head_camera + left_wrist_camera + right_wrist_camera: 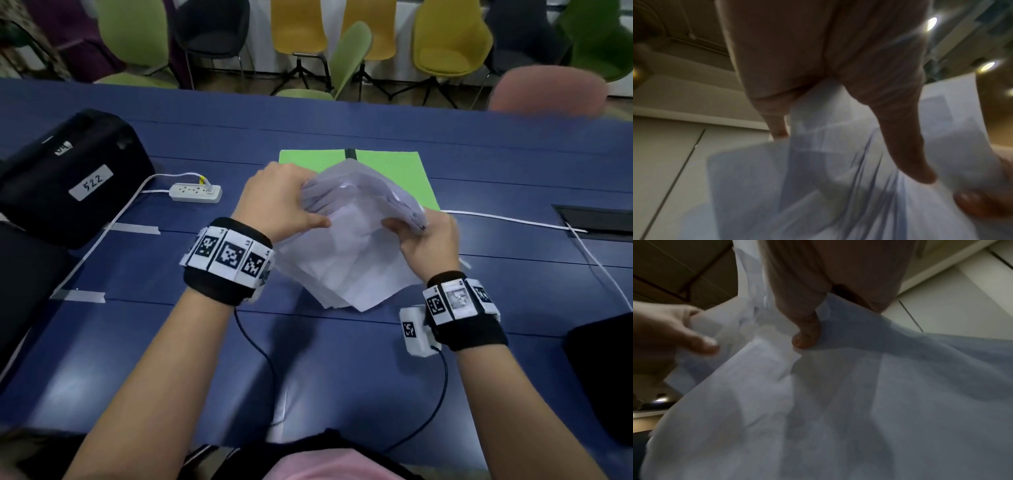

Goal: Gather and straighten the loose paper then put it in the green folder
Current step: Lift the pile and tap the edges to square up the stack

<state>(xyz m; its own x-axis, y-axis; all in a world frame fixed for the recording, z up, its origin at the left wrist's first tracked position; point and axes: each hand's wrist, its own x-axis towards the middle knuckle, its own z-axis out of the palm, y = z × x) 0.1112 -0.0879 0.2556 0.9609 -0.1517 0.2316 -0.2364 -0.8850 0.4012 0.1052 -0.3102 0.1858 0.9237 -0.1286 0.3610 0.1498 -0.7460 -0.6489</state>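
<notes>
A messy bundle of white paper sheets (352,246) is held up above the blue table (342,359), its lower corner near the tabletop. My left hand (281,202) grips the bundle's upper left, thumb on the near face. My right hand (428,236) grips the upper right edge, thumb in front. The sheets are fanned and bent, not aligned. Behind them the green folder (407,171) lies flat, partly hidden by the paper. In the left wrist view the paper (818,186) fills the lower part under my thumb. In the right wrist view the paper (838,402) hangs below my thumb.
A black bag (68,178) with a "522" label sits at the left. A white power strip (196,192) and its cable lie left of the folder. A white cable (507,219) runs right toward a table hatch (596,222). A black object (606,377) lies at the right edge.
</notes>
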